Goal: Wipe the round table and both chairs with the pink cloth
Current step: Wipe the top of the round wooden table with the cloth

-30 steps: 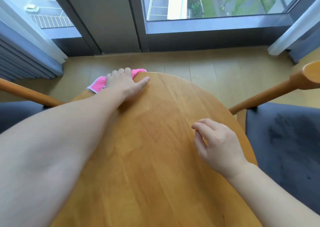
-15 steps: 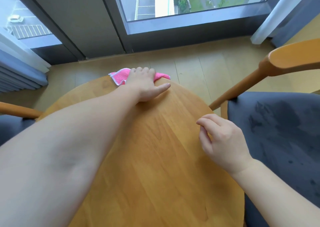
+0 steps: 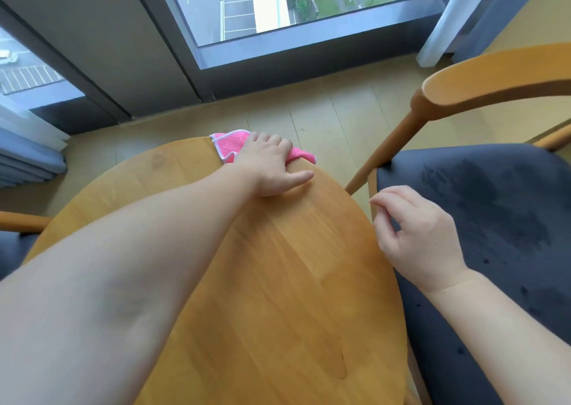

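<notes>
My left hand [image 3: 269, 166] presses the pink cloth [image 3: 230, 144] flat onto the far rim of the round wooden table [image 3: 278, 281], fingers curled over the edge and thumb stretched out. Only two ends of the cloth show past the hand. My right hand [image 3: 414, 234] hovers at the table's right edge with loosely curled fingers and holds nothing. The right chair's dark seat [image 3: 500, 219] and wooden armrest [image 3: 494, 80] lie just beyond it. A bit of the left chair [image 3: 18, 222] peeks out past my left forearm.
A large window [image 3: 309, 34] with a dark frame runs along the far wall above the wooden floor [image 3: 324, 117]. Curtains hang at the left [image 3: 27, 145] and at the upper right [image 3: 448, 24].
My left hand has slid the pink cloth rightward along the table's far rim. The view has swung right, showing more of the right chair. The right hand stays near the table's right edge.
</notes>
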A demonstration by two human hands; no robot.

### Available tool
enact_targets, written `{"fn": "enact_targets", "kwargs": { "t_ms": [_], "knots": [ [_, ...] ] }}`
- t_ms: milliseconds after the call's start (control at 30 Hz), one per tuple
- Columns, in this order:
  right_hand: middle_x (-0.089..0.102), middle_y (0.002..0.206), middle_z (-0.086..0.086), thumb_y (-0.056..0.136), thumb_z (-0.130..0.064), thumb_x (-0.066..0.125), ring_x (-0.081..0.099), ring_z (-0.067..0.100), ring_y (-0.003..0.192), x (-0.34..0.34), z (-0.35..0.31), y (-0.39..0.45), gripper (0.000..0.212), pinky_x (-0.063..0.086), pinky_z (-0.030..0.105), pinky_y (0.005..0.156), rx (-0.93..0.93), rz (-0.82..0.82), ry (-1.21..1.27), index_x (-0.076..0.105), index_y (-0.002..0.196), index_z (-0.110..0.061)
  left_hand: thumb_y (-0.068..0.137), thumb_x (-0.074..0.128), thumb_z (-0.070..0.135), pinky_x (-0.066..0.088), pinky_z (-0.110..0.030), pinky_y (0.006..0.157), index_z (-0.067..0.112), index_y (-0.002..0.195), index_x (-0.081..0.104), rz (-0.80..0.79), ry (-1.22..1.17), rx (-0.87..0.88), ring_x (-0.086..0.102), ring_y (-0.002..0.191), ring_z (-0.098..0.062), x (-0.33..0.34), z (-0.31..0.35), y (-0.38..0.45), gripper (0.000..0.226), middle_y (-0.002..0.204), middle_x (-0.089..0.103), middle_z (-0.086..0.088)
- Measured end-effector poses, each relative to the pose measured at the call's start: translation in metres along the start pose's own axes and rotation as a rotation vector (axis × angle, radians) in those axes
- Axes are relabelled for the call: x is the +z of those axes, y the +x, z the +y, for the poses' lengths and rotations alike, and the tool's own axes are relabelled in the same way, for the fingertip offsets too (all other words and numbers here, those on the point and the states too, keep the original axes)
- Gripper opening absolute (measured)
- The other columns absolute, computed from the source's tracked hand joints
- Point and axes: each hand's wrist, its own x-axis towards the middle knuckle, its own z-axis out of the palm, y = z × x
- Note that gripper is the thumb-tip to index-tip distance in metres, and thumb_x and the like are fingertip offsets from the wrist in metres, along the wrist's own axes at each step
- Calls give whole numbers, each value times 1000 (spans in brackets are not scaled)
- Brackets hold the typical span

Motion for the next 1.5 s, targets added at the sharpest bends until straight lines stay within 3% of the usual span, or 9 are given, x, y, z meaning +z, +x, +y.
{"fn": "enact_targets", "kwargs": {
  "t_ms": [133, 367, 733, 967, 1233, 1500],
  "knots": [
    [68, 90, 5, 87, -11, 47, 62, 20, 70, -12, 7, -7, 23, 49, 28, 60, 9, 25, -18, 69, 91, -5, 75, 22, 81, 29, -40, 99, 19, 111, 55, -1, 14, 129, 46, 105, -24, 4, 43, -3, 79, 110, 57, -3],
    [67, 88, 5, 87, -10, 47, 60, 22, 67, -40, 22, -28, 21, 49, 30, 55, 37, 47, -67, 68, 90, -6, 76, 24, 81, 27, -41, 101, 19, 105, 58, 18, 52, 343, 47, 102, -24, 18, 113, -22, 76, 105, 58, -2],
    [67, 88, 5, 86, -8, 47, 59, 24, 63, -70, 34, -54, 22, 46, 28, 54, 99, 71, -118, 69, 89, -4, 77, 25, 81, 24, -42, 107, 20, 109, 56, -32, 73, 464, 47, 107, -24, 12, 135, -36, 76, 111, 58, -1],
    [68, 86, 8, 80, 1, 55, 59, 29, 60, -82, 29, -69, 16, 49, 35, 51, 121, 53, -141, 69, 87, -2, 79, 34, 75, 24, -43, 108, 16, 90, 58, -37, 20, 689, 50, 96, -26, 27, 185, -84, 64, 93, 59, -1],
    [68, 86, 9, 80, 1, 55, 59, 31, 59, -95, 18, -88, 17, 50, 36, 51, 126, 32, -181, 69, 88, -2, 83, 28, 70, 13, -40, 115, 19, 96, 66, -57, -28, 681, 48, 107, -21, 33, 206, -113, 65, 98, 63, 4],
    [67, 87, 8, 83, -5, 50, 57, 31, 57, -94, 14, -98, 19, 45, 29, 49, 40, -95, -160, 69, 88, -3, 94, 26, 48, 8, -41, 117, 20, 104, 68, -88, -68, 584, 42, 123, -23, 35, 224, -144, 51, 114, 63, 1]
  ]
}}
